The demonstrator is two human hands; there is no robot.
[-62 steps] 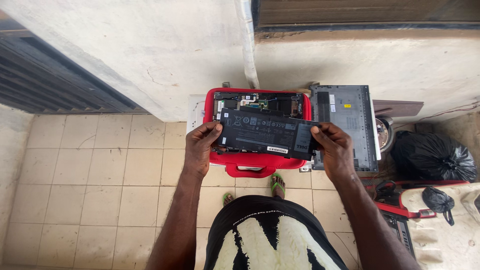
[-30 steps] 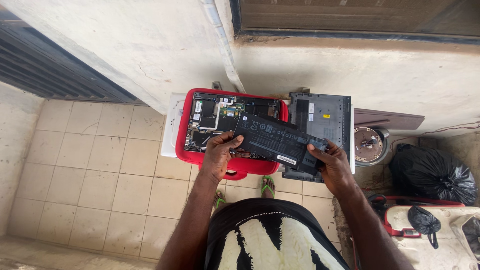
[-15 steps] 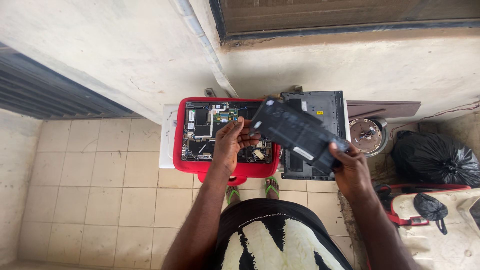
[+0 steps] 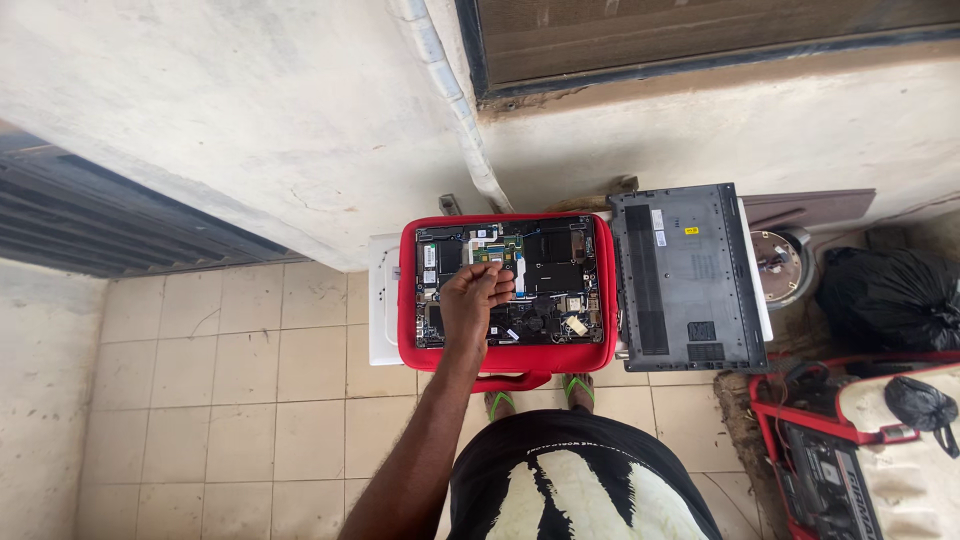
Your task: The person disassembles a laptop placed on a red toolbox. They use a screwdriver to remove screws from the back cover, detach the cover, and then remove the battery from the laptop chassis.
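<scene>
An opened laptop (image 4: 548,262), its circuit boards and fan bare, lies on a red padded sleeve (image 4: 505,358) against the wall. My left hand (image 4: 470,302) rests on the laptop's left-middle part, fingers bunched with the tips on a green board. Whether the fingers pinch anything is hidden. My right hand is out of view. A black flat laptop cover (image 4: 685,275) lies just right of the red sleeve. No battery shows.
A white stand (image 4: 382,300) sticks out left of the sleeve. To the right are a round metal object (image 4: 778,265), a black plastic bag (image 4: 885,295) and a red machine (image 4: 825,455). My feet in green sandals (image 4: 500,402) stand on beige tiles.
The long black battery I held in both hands has gone out of view to the right with my right hand. My left hand has dropped onto the laptop's boards.
</scene>
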